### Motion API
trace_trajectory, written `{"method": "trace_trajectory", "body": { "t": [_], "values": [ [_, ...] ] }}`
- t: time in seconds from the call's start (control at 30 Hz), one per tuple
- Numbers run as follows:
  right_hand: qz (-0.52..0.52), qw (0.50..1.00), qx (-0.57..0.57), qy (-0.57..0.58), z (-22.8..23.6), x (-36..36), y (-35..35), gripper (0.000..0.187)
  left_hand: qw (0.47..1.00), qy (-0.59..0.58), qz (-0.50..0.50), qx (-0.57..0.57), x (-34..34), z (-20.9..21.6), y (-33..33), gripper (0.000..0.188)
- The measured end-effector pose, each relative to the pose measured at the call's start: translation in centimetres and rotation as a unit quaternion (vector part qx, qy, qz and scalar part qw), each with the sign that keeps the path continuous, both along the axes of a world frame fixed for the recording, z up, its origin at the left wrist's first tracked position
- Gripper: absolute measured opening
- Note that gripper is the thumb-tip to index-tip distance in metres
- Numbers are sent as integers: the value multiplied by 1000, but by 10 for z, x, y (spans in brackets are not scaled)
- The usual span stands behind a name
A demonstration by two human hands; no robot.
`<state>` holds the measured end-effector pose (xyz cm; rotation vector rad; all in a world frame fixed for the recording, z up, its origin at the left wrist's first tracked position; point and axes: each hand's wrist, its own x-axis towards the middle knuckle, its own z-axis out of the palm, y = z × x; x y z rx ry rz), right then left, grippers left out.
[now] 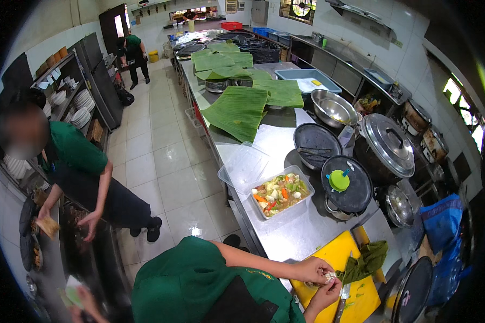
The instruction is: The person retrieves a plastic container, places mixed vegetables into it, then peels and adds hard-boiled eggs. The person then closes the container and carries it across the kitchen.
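Note:
Over a yellow cutting board (318, 253), my left hand (315, 270) and my right hand (324, 297) meet with closed fingers. Between their fingertips is a small whitish piece (330, 276); its kind is too small to make out. A knife (340, 309) lies on the board close beside my right hand. Just right of my fingers rests a limp bunch of dark green leaves (367, 262), with green scraps near it. Farther up the counter stands a clear plastic container (265, 215) of cut mixed vegetables in liquid, its see-through lid (245, 164) lying behind it.
Banana leaves (236, 112) cover the counter's far part. Black lids (354, 188), a steel bowl (334, 107) and a large lidded pot (387, 144) line the right side. At left a co-worker (83, 161) holds a tan block; another person's blurred hand (86, 304) shows below. Someone stands farther down the aisle.

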<state>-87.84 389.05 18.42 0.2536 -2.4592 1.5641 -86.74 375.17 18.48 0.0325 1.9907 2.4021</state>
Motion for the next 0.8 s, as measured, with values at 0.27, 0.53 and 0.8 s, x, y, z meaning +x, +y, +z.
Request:
{"method": "trace_trajectory", "body": {
  "t": [0.27, 0.53, 0.8],
  "values": [
    [28, 992, 89, 80, -6, -1, -1, 14, 994, 0, 46, -98, -4, -5, -6, 29],
    [70, 987, -119, -86, -3, 4, -3, 10, 994, 13, 49, -98, -2, -15, -7, 29],
    [18, 1000, 10, -5, -11, -5, -10, 16, 991, 4, 46, -123, -7, -13, -11, 37]
  ]
}}
